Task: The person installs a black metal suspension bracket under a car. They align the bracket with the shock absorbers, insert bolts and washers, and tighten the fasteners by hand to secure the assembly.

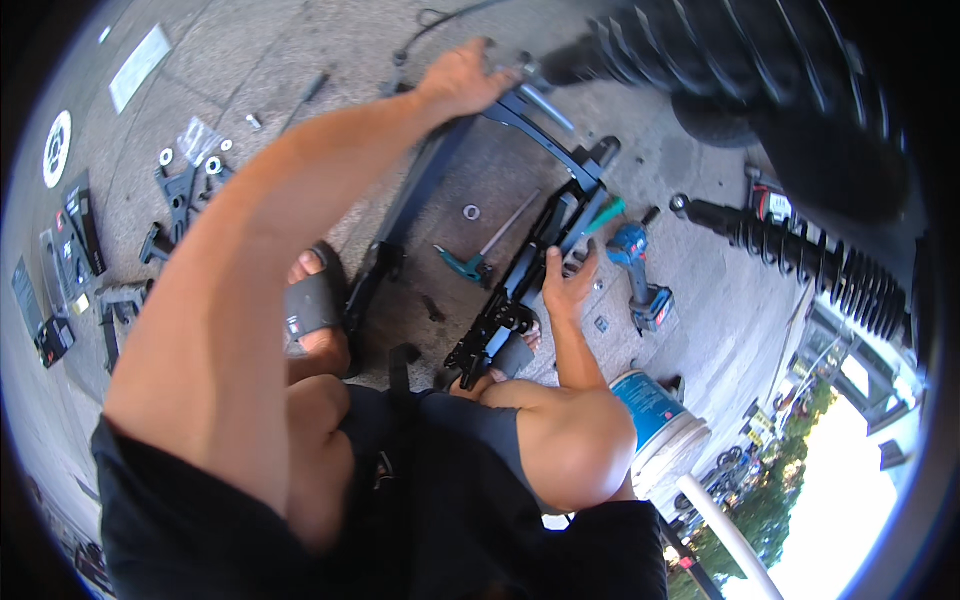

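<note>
A black two-armed metal frame, like a motorbike swingarm [410,195], lies between my feet. My left hand [465,82] reaches to its far end, fingers bent over the corner beside the lower end of a large coil-spring shock absorber [740,60]. A silver rod [547,107] lies there too; the fingertips are partly hidden. Beside the frame's right arm, my right hand [570,285] has thumb and fingers apart, with nothing plainly gripped. A green handle [605,215] shows just beyond it. Inside the frame lie a teal T-handled tool [465,265] and a washer [471,212].
A blue cordless driver [640,275] lies to the right, near a second coil-spring shock [800,250]. A blue-and-white bucket [655,425] stands by my right knee. Black brackets [180,200], washers and packaging [85,225] are spread on the left, with a disc [58,150] farther out.
</note>
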The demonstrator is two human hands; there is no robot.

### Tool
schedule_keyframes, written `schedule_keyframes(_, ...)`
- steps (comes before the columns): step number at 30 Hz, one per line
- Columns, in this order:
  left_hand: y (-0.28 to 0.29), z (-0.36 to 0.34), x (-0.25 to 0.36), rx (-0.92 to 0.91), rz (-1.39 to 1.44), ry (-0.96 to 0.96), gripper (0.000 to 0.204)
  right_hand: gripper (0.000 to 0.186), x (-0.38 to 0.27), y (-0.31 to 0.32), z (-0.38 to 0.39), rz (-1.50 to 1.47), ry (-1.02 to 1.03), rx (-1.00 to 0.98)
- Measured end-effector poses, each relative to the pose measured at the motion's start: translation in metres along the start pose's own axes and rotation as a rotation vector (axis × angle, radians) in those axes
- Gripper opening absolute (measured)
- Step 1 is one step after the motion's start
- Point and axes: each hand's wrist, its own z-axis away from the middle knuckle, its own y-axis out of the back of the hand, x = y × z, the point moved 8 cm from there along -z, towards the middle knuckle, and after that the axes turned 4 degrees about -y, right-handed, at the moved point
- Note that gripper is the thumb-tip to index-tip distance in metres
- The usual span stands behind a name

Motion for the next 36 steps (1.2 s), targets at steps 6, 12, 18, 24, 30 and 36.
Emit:
schedule_keyframes(6, 0.021, -0.02, 0.004, 0.102, -0.108, -0.104, 0.058, 0.05, -0.105, 0.062, -0.036, -0.057, 0.457, -0.251)
schedule_keyframes(12, 0.043, 0.022, 0.042, 0.119, -0.123, -0.083, 0.036, 0.039, -0.191, 0.04, -0.083, 0.009, 0.613, -0.426)
schedule_keyframes(18, 0.085, 0.09, 0.053, -0.84, -0.151, 0.021, 0.038, 0.028, -0.261, -0.001, -0.175, -0.597, 0.42, -0.115)
schedule_keyframes(24, 0.185, 0.058, -0.01, -0.334, 0.051, 0.194, 0.026, 0.03, -0.272, -0.032, -0.183, -0.593, 0.326, -0.049)
schedule_keyframes(30, 0.184, 0.054, -0.097, -0.332, 0.011, 0.332, 0.029, 0.03, -0.226, -0.066, -0.141, -0.496, 0.25, -0.256)
schedule_keyframes(36, 0.168, 0.018, -0.136, -0.237, -0.071, 0.332, 0.031, 0.029, -0.183, -0.081, -0.13, -0.523, 0.131, -0.307)
